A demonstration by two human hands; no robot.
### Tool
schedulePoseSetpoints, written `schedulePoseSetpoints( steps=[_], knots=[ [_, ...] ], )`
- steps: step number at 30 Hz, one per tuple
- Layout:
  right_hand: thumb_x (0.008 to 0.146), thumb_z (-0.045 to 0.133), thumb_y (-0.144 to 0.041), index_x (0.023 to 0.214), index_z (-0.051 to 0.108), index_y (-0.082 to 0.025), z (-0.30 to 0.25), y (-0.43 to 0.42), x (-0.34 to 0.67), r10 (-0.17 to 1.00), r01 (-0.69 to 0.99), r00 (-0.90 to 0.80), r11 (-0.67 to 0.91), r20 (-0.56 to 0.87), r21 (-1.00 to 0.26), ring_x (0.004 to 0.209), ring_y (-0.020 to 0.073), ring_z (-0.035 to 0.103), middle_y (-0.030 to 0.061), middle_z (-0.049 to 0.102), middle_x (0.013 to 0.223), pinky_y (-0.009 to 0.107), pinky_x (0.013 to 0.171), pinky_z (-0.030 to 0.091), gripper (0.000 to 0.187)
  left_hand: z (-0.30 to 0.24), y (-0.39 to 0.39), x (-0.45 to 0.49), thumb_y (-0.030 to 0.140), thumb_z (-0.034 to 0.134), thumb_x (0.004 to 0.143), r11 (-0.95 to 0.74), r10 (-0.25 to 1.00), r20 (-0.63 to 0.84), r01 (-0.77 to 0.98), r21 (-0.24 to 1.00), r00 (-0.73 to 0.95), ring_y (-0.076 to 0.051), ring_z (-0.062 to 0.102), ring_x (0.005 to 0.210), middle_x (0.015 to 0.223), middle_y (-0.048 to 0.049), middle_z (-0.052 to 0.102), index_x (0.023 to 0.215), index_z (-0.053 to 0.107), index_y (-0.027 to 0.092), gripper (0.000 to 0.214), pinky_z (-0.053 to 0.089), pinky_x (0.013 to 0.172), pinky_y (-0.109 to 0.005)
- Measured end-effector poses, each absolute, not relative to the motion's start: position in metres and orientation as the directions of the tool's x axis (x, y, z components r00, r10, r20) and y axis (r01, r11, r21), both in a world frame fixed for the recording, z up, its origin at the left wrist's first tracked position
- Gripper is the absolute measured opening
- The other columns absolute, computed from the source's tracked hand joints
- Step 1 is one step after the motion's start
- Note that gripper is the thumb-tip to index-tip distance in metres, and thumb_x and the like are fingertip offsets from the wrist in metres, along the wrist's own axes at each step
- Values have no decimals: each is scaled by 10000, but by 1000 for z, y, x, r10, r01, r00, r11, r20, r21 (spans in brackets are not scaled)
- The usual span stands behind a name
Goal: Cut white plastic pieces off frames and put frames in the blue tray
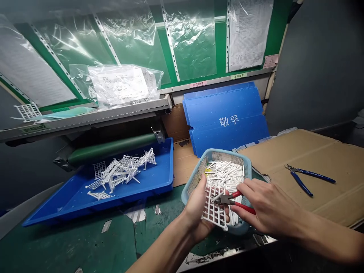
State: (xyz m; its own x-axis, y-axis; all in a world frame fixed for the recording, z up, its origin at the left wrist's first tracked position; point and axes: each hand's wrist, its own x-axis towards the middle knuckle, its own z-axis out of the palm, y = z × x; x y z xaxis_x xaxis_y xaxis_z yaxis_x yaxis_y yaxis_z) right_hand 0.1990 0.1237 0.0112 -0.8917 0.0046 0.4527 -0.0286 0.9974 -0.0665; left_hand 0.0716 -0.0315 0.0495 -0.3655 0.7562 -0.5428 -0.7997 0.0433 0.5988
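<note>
Head view: the left hand [196, 208] pinches a white plastic grid [214, 208] between thumb and fingers, holding it over a pale blue basket [224, 152] of white plastic sticks [224, 178]. The right hand [267, 206] is closed around red-handled cutters [241, 203], its fingers pressed together, with the cutters' tips against the grid. Left of the left hand, a blue tray [160, 159] holds more white grids [119, 170]. Right of the right hand, blue-handled pliers [301, 180] lie on brown cardboard [321, 159].
</note>
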Motion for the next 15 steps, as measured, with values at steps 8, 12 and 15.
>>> schedulePoseSetpoints(
  steps=[8, 12, 15],
  knots=[
    [1037, 455, -541, 1028, 574, -123, 7, 145, 195, -178, -166, -837, 984, 518, 70, 790, 251, 509, 99, 548, 909, 364, 656, 371, 435, 43, -34, 70, 773, 397, 932, 192, 784, -541, -711, 676, -303, -171, 597, 558, 785, -123, 651, 932, 725, 83, 764, 485, 519, -255],
    [1056, 365, -589, 1203, 593, -40, 31, 162, 187, -520, -401, -663, 854, 539, 330, 1034, 357, 546, 203, 584, 1108, 552, 897, 454, 613, 55, -44, 75, 762, 457, 914, 500, 767, -641, -620, 605, -7, -157, 586, 519, 762, -130, 629, 885, 733, 79, 737, 483, 521, -249],
    [1077, 332, -568, 1209, 619, -78, 48, 167, 179, -686, -515, -543, 727, 485, 453, 1090, 340, 535, 176, 591, 1155, 562, 1000, 430, 583, 62, -47, 85, 783, 445, 906, 567, 755, -652, -576, 590, 76, -134, 515, 454, 742, -107, 632, 875, 743, 121, 727, 509, 552, -291]
  ],
)
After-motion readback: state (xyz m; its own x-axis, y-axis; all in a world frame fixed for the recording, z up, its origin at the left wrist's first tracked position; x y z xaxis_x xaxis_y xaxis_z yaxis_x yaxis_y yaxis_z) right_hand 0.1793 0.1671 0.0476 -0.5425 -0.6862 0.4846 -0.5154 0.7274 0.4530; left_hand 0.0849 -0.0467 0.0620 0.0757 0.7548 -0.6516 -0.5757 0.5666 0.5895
